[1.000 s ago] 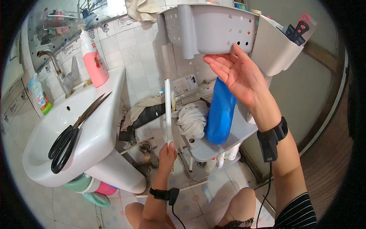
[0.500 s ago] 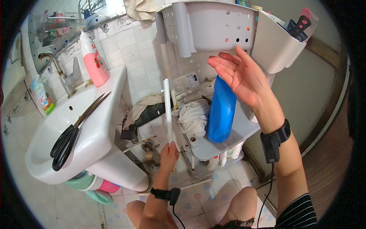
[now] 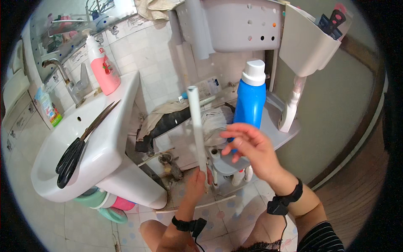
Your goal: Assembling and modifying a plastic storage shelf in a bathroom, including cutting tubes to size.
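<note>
A long, thin white tube (image 3: 196,128) stands nearly upright at the middle of the view, its open round end at the top toward twelve o'clock and its lower end closed in the fingers of the left hand (image 3: 197,185) toward six o'clock. At about three o'clock from the tube, just beside it, a blue plastic bottle (image 3: 249,103) with a white cap stands upright on a pale grey shelf (image 3: 275,126), its foot hidden behind the right hand (image 3: 251,147). That hand is spread with loose fingers in front of the bottle's lower part, and it seems to be just clear of it rather than gripping, though the view does not settle this.
</note>
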{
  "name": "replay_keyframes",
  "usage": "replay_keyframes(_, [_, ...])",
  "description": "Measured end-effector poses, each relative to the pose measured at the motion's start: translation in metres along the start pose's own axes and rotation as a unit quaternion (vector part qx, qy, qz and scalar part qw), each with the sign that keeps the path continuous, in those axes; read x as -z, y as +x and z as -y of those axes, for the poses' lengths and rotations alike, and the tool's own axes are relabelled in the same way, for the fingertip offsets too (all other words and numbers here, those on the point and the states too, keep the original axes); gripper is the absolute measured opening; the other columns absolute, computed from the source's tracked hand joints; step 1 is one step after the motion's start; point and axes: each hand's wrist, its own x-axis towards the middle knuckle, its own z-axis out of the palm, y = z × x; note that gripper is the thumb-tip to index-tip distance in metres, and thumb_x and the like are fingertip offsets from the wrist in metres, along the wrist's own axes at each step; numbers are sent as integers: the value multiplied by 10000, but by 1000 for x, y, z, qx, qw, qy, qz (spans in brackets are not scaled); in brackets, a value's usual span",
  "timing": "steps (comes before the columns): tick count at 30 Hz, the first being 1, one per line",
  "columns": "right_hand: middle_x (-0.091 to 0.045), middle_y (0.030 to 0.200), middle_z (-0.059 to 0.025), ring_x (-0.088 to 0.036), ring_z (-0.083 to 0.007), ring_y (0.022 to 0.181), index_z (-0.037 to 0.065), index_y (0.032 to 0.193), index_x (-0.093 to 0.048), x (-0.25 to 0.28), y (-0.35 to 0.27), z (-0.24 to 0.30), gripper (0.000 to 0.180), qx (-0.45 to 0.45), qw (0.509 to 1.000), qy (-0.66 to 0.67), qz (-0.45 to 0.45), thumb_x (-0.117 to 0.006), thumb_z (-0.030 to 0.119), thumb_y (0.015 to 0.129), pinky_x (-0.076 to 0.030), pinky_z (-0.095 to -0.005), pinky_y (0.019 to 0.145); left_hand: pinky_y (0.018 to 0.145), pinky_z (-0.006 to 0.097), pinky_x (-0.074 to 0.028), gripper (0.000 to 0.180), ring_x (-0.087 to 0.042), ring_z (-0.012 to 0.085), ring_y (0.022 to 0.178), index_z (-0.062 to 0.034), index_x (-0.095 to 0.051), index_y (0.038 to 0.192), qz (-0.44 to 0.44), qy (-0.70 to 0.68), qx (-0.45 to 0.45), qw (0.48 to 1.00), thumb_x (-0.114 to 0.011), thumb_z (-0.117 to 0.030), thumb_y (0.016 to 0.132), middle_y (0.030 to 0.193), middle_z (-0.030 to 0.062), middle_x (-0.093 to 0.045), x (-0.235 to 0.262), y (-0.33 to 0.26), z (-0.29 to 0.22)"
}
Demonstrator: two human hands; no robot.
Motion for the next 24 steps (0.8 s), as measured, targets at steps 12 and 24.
replay_keyframes(12, [-612, 885, 8, -501, -30, 732, 38, 1042, -591, 26, -35, -51, 238, 9, 995, -94, -10, -626, 136, 828, -412, -192, 638, 718, 300, -449, 272, -565, 147, 782, -19, -534, 1061, 114, 139, -58, 982, -416, -231, 938, 824, 45, -588, 3, -30, 30])
replay_keyframes(24, [-611, 902, -12, -526, -77, 771, 30, 968, -609, 86, -156, -120, 208, -204, 964, -142, -97, -638, 155, 803, -417, -224, 669, 819, 389, -454, 247, -564, 321, 960, -46, -590, 1024, 180, 534, 245, 789, -519, -164, 819, 1001, 147, -609, 71, -66, 265])
